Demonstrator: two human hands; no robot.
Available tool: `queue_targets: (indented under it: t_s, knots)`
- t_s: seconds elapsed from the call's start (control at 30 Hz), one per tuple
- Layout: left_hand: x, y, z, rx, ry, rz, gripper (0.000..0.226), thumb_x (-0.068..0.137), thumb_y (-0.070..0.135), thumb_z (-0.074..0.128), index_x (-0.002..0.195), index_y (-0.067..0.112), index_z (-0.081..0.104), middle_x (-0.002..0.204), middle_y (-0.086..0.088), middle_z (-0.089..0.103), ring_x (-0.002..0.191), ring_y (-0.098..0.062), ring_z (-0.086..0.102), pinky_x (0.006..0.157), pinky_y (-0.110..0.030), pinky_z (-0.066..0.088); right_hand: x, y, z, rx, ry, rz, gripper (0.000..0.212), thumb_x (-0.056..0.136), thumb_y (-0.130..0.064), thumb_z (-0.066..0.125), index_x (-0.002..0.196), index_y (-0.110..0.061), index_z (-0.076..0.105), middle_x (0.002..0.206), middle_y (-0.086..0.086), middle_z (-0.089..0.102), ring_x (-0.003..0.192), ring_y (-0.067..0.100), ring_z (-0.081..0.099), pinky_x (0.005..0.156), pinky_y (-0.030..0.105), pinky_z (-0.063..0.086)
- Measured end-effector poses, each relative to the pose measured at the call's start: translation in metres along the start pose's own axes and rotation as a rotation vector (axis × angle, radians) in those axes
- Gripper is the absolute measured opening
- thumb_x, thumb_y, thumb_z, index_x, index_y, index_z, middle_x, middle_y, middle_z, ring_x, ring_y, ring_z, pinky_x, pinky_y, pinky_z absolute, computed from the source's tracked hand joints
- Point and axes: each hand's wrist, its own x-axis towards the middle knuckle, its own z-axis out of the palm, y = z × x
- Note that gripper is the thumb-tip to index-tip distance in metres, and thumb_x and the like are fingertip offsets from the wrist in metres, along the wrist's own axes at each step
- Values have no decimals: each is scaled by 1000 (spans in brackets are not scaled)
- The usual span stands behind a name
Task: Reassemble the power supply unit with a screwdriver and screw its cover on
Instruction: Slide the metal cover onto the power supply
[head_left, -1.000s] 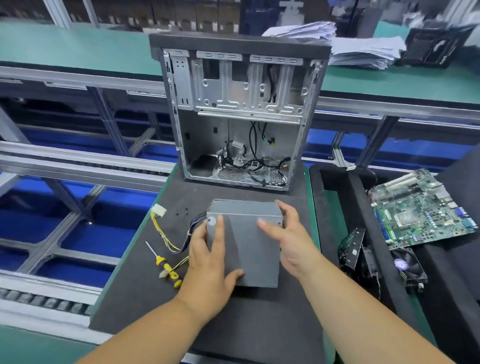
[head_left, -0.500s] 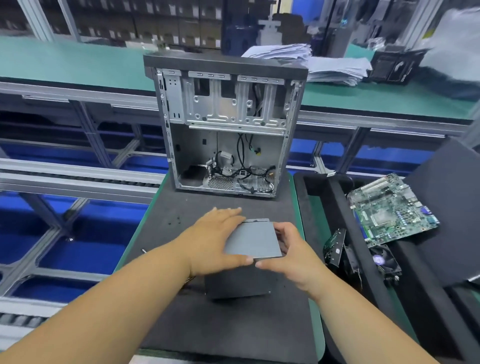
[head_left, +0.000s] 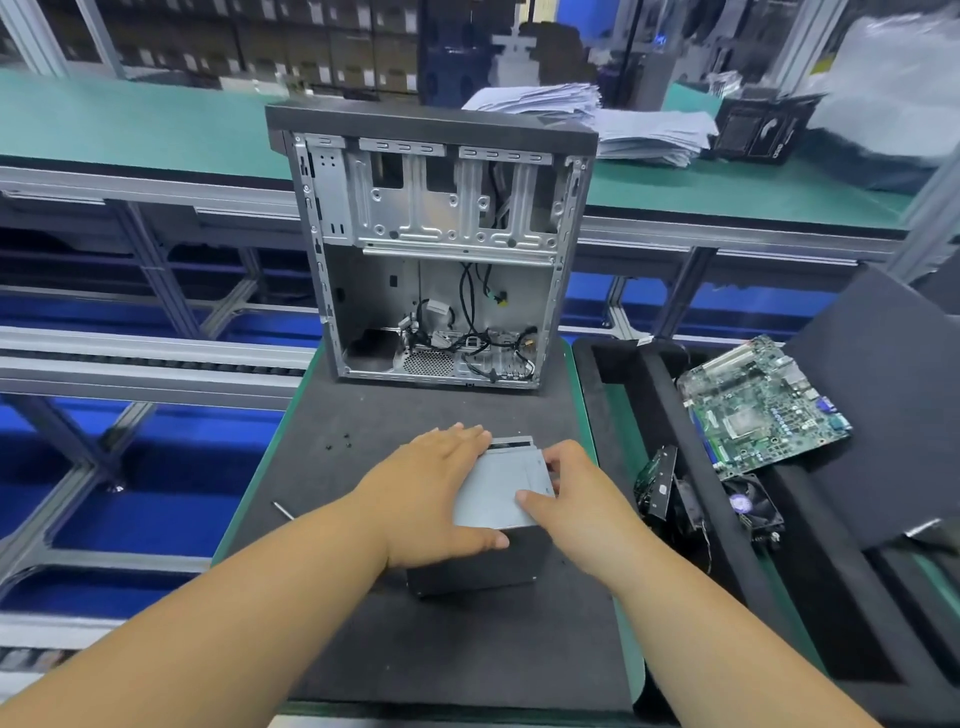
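The grey metal power supply unit stands upright on the black foam mat, its darker front face toward me. My left hand lies flat over the left part of its top, fingers straight, thumb along the near edge. My right hand holds the right side, thumb on top and fingers curled over the far right corner. Only the metal tip of the screwdriver shows left of my left forearm; its handle and the unit's cables are hidden. Small black screws lie on the mat.
An open computer case stands at the mat's far end. To the right, a black foam tray holds a green motherboard, a cooling fan and a dark part. Conveyor rails run on the left.
The power supply unit lay flat a second ago and now stands on end, with both hands on its top. My left arm now covers the cables and the screwdriver handle.
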Motion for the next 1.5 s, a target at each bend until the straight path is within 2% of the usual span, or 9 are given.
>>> queue_targets:
  t_s: [0.1,0.2,0.37,0.63,0.87,1.07,1.17,1.3,1.5]
  knots:
    - [1,-1,0,11,2,7,112,72,80,54,156,21,10,163,7,11,150,-9,4,123,-28,3,6,-7,-1,-231,55,-22,45,87,-41,66,123,-26,44,121,-8,52,104,16,57,79,33,47]
    - [3,-2,-2,3,5,8,111,73,79,55,156,21,11,163,6,11,150,-9,5,122,-27,4,11,-10,4,-347,127,-223,61,88,-40,63,140,-37,32,136,-9,37,122,16,43,86,32,36]
    - [1,-1,-1,-5,2,20,110,73,79,54,156,22,9,163,7,11,150,-8,5,123,-29,4,18,-11,10,-555,147,-343,31,94,-47,52,124,-39,49,128,-13,41,116,16,45,96,36,27]
    - [3,-4,-2,5,-12,14,109,75,78,53,156,20,9,164,6,8,150,-9,4,123,-30,5,20,-2,13,-536,287,-450,35,91,-43,60,121,-25,60,121,-11,56,108,12,54,103,30,25]
    - [4,-5,-1,3,-19,18,109,75,78,52,156,20,10,164,5,10,150,-10,5,123,-32,7,22,-7,17,-794,317,-519,29,95,-41,49,113,-24,64,112,-6,59,96,20,59,102,38,24]
    - [6,-6,-2,3,-19,16,105,78,77,51,156,19,11,164,4,10,150,-11,5,123,-30,5,28,-1,4,-545,215,-512,24,94,-40,57,114,-29,65,116,-17,52,108,9,50,100,33,22]
    - [8,-6,-3,9,-32,19,103,80,76,50,156,18,11,164,2,10,150,-12,6,123,-32,7,32,-2,1,-638,205,-544,19,94,-43,53,108,-32,62,113,-18,50,104,9,47,98,36,21]
    - [9,-5,-4,31,-39,18,101,82,73,49,156,17,10,164,1,9,150,-13,6,122,-33,7,33,-6,10,-771,336,-633,18,90,-31,57,91,-18,69,94,-3,62,86,24,58,90,36,28]
    - [4,-3,3,122,-50,17,97,88,75,31,156,16,-4,164,1,-7,150,-11,-7,122,-31,-3,31,8,21,-440,553,-704,20,85,-13,60,87,-11,79,87,0,72,86,23,67,88,37,44]
